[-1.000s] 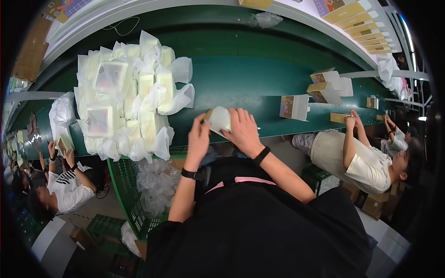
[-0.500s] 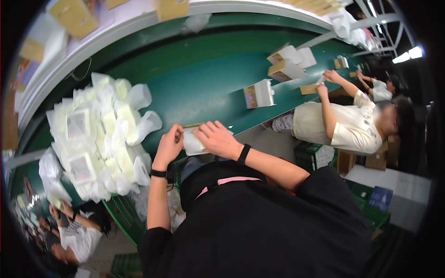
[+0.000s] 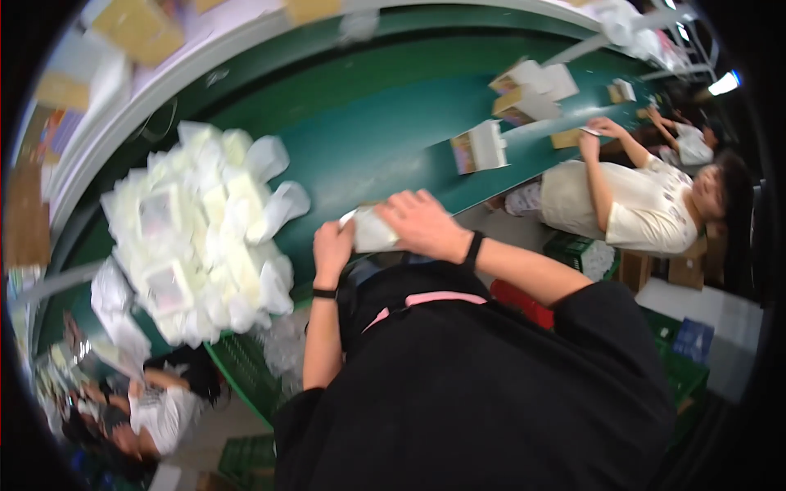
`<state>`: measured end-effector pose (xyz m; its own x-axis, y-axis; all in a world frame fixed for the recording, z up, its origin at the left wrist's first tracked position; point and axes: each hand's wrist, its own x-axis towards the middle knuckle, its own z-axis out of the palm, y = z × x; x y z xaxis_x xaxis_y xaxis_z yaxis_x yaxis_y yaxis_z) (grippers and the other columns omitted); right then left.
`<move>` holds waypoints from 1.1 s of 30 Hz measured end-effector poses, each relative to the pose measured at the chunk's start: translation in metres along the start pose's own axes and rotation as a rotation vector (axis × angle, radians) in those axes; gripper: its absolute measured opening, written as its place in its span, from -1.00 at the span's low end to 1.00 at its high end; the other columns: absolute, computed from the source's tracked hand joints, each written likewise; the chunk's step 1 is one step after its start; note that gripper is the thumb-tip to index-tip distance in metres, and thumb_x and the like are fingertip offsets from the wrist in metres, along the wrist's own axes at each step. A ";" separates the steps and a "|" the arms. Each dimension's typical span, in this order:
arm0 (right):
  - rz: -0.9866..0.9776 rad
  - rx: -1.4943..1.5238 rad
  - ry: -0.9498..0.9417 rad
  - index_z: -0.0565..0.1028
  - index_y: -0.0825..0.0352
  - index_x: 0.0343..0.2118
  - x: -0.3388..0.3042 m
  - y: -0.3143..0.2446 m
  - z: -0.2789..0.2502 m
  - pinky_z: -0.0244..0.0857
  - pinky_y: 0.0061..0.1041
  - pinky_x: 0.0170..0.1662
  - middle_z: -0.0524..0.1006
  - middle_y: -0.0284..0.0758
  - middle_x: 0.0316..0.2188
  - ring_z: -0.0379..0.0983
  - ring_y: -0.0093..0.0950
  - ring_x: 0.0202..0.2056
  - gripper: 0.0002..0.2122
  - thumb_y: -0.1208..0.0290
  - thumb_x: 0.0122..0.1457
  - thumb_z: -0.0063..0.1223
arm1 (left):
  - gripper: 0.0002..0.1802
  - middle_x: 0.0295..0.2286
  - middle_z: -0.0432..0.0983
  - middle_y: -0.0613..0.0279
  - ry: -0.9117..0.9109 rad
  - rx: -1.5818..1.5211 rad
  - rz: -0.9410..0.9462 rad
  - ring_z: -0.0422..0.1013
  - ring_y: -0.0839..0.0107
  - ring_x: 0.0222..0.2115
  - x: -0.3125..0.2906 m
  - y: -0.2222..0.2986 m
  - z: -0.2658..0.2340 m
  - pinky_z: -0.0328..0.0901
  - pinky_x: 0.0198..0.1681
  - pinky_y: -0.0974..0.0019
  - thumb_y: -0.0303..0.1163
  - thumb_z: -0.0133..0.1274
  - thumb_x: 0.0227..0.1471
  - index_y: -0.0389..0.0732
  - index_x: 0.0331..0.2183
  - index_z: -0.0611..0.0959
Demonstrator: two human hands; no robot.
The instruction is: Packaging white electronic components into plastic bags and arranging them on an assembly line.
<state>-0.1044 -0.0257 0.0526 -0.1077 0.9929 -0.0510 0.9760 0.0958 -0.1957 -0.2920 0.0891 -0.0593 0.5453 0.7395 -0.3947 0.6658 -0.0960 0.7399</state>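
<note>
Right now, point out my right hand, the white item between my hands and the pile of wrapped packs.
Right hand (image 3: 427, 226): head view, back of the hand.
White item (image 3: 373, 232): head view, its pale face.
Pile of wrapped packs (image 3: 196, 233): head view, its middle.

At the near edge of the green worktable (image 3: 368, 155), the right hand (image 3: 427, 229) covers one end of a pale item (image 3: 373, 232) and the left hand (image 3: 333, 249) covers the other; blur hides its details. On the worktable's left part, wrapped packages (image 3: 203, 227) smear together, their contents unclear. Beyond the worktable, a cardboard carton (image 3: 135, 31) is cut off by the upper edge. Below the worktable, clothing (image 3: 483, 385) hides part of a green crate (image 3: 239, 364).
</note>
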 end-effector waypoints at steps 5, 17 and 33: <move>0.050 -0.196 -0.140 0.42 0.26 0.09 0.014 0.000 0.033 0.29 -0.25 -0.12 0.46 -0.29 -0.16 0.43 -0.31 -0.08 -0.48 0.27 0.03 0.25 | -0.57 -0.60 0.58 -0.18 -0.202 -0.212 -0.080 0.57 -0.19 -0.44 0.004 0.032 0.007 0.44 -0.27 -0.11 -0.19 0.06 0.10 -0.35 -0.58 0.69; 0.103 0.396 -0.255 0.44 0.41 -0.05 -0.005 0.026 0.056 0.33 -0.14 0.09 0.48 -0.04 -0.13 0.44 -0.08 0.00 -0.68 0.62 0.08 -0.02 | -0.68 -0.52 0.57 -0.23 0.042 -0.074 0.108 0.50 -0.29 -0.40 -0.002 0.016 0.037 0.38 -0.25 -0.23 -0.30 0.03 0.15 -0.36 -0.46 0.68; 1.103 0.502 0.918 0.52 0.40 -0.12 -0.147 0.222 0.005 0.37 -0.37 -0.16 0.49 -0.15 -0.24 0.47 -0.24 -0.30 -0.72 0.69 0.09 -0.05 | -0.59 -0.56 0.61 0.15 -0.353 -0.043 0.326 0.55 0.34 -0.52 0.166 0.150 0.078 0.42 -0.36 0.15 -0.12 0.08 0.28 -0.30 -0.26 0.75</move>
<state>0.1275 -0.1510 0.0121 0.9464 0.2672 0.1813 0.3037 -0.5459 -0.7808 -0.0619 0.1459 -0.0564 0.8666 0.4031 -0.2942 0.4143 -0.2522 0.8745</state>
